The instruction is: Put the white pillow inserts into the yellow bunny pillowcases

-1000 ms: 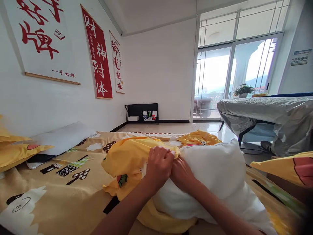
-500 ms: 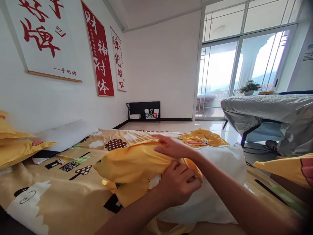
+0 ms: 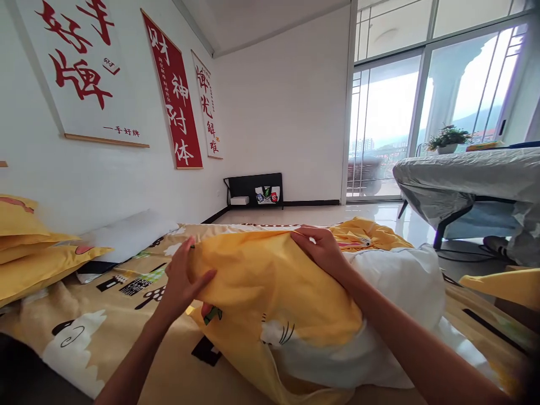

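Note:
A yellow pillowcase [image 3: 248,270] with a printed animal face and whiskers is partly pulled over a white pillow [image 3: 392,281]. The pillow's bare part sticks out to the right and below. My left hand [image 3: 181,275] is around the pillowcase's left end, thumb across the front and fingers behind the cloth. At its upper edge, my right hand [image 3: 320,247] pinches the fabric between thumb and fingers. Under them lies a tan patterned bed sheet [image 3: 160,349] with a white sheep print.
Yellow pillows [image 3: 37,247] are stacked at the left beside a white pillow [image 3: 130,236]. Crumpled yellow fabric [image 3: 367,233] lies behind the right hand. A plastic-covered table [image 3: 455,174] stands at the right, near glass doors [image 3: 383,129]. A low black rack [image 3: 248,185] is by the far wall.
My left hand has moved from the middle of the pillowcase to its left end. My right hand has shifted slightly right along the upper edge. The pillowcase is spread wider over the pillow.

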### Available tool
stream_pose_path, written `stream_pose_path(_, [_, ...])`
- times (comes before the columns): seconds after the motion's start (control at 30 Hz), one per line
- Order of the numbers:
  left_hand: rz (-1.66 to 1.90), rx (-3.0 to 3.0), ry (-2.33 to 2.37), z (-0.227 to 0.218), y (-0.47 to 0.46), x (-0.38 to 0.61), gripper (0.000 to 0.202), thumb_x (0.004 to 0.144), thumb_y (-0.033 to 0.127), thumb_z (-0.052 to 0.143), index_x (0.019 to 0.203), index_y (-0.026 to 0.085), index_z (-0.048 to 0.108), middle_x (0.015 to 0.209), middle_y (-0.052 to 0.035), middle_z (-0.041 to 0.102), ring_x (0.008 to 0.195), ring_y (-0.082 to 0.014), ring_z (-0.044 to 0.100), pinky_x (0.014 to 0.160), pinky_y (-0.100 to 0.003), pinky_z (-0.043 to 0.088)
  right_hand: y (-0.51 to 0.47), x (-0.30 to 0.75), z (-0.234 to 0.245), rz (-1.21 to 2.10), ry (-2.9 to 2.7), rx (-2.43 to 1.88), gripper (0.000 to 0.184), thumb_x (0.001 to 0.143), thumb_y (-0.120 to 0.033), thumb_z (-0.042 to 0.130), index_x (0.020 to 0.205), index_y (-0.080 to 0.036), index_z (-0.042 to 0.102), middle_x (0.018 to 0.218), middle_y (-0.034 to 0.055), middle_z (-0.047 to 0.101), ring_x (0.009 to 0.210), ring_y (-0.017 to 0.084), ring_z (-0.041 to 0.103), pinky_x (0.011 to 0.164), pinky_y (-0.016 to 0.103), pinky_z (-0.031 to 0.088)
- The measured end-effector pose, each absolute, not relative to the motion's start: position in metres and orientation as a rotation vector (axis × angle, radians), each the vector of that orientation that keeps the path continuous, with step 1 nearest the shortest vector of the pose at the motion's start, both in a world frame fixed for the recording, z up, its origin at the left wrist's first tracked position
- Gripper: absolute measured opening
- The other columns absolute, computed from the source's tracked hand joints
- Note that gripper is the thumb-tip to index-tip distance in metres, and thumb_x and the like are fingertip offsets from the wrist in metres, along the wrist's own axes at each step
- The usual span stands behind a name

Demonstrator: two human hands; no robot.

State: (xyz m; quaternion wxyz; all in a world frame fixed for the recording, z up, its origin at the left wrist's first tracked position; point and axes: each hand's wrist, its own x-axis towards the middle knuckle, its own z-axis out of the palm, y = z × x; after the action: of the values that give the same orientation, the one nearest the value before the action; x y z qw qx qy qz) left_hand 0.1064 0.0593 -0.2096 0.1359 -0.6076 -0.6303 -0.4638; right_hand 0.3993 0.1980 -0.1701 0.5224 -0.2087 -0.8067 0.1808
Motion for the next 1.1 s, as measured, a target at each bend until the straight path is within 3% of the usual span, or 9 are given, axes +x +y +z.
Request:
stream_pose_path(0.07, [-1.373,-1.995,-1.998,-0.199,0.066,0.091,0.047,0.079,0.057,0.055,0.106,0.018,0.060,0.102,-0.0073,0.064,0.096,-0.0257,0.059,0.081,-0.034,0.048,0.197,0.402,-0.167,0.366,-2.044,-0.491,0.042,0.090,-0.045,0.048,0.057,-0.019,0.053,0.060,-0.0013,0.047,0.061,0.013,0.042,0.058,0.024,0.034])
stream_pose_path(0.13, [-1.495,-2.051,-2.028,-0.188,0.066,0.088,0.038,0.080,0.056,0.056,0.083,0.018,0.060,0.075,-0.0009,0.059,0.072,-0.0178,0.055,0.063,-0.026,0.045,0.195,0.406,-0.161,0.238,-2.068,-0.496,0.039,0.089,-0.043,0.049,0.060,-0.019,0.058,0.059,-0.0009,0.052,0.059,0.013,0.044,0.057,0.024,0.034])
stream_pose_path(0.2, [-1.692,-1.990,-1.907,-0.174,0.059,0.094,0.035,0.080,0.053,0.058,0.076,0.018,0.058,0.068,0.0017,0.053,0.066,-0.0142,0.049,0.058,-0.023,0.040,0.193,0.409,-0.157,0.100,-1.879,-0.558,0.034,0.089,-0.041,0.049,0.067,-0.019,0.063,0.062,0.0003,0.057,0.059,0.013,0.047,0.058,0.025,0.034])
stream_pose_path(0.43, [-2.088,-1.887,-1.517,-0.118,0.039,0.131,0.021,0.077,0.039,0.068,0.073,0.019,0.061,0.066,0.0037,0.050,0.062,-0.0094,0.043,0.053,-0.018,0.034,0.194,0.410,-0.166,-0.128,-1.824,-0.597,0.038,0.091,-0.038,0.046,0.060,-0.020,0.061,0.060,0.0009,0.060,0.056,0.013,0.050,0.061,0.025,0.036])
stream_pose_path(0.67, [-2.244,-2.267,-1.607,-0.114,0.033,0.138,0.024,0.069,0.038,0.078,0.079,0.020,0.065,0.072,0.0016,0.058,0.062,-0.0101,0.052,0.052,-0.018,0.040,0.208,0.436,-0.186,-0.161,-1.756,-0.682,0.039,0.092,-0.044,0.047,0.067,-0.021,0.065,0.062,0.0015,0.062,0.059,0.014,0.053,0.060,0.026,0.038])
stream_pose_path(0.8, [-2.469,-2.448,-1.408,-0.126,0.047,0.129,0.050,0.070,0.062,0.067,0.099,0.021,0.069,0.092,-0.0062,0.066,0.080,-0.0201,0.061,0.064,-0.026,0.049,0.217,0.457,-0.197,-0.065,-1.869,-0.651,0.036,0.091,-0.045,0.050,0.068,-0.021,0.065,0.070,0.0023,0.065,0.066,0.016,0.058,0.063,0.027,0.042])
stream_pose_path(0.87, [-2.569,-2.403,-1.401,-0.136,0.063,0.126,0.053,0.077,0.064,0.058,0.110,0.023,0.066,0.108,-0.0087,0.067,0.096,-0.0257,0.060,0.076,-0.032,0.051,0.218,0.463,-0.199,-0.013,-1.828,-0.664,0.034,0.091,-0.044,0.050,0.071,-0.021,0.066,0.075,0.0030,0.067,0.070,0.017,0.060,0.066,0.027,0.044])
stream_pose_path(1.0, [-2.137,-2.576,-1.622,-0.161,0.098,0.130,0.047,0.080,0.050,0.063,0.119,0.026,0.063,0.123,-0.0070,0.062,0.112,-0.0270,0.055,0.087,-0.032,0.046,0.220,0.465,-0.198,0.055,-1.920,-0.686,0.033,0.090,-0.044,0.049,0.072,-0.022,0.067,0.081,0.0038,0.070,0.077,0.019,0.063,0.069,0.029,0.046])
stream_pose_path(1.1, [-1.881,-2.732,-1.499,-0.172,0.113,0.143,0.044,0.085,0.052,0.055,0.114,0.021,0.066,0.112,-0.0076,0.066,0.102,-0.0249,0.058,0.083,-0.031,0.047,0.226,0.466,-0.195,0.051,-1.950,-0.749,0.032,0.090,-0.042,0.047,0.074,-0.023,0.067,0.083,0.0038,0.070,0.079,0.020,0.063,0.071,0.031,0.047])
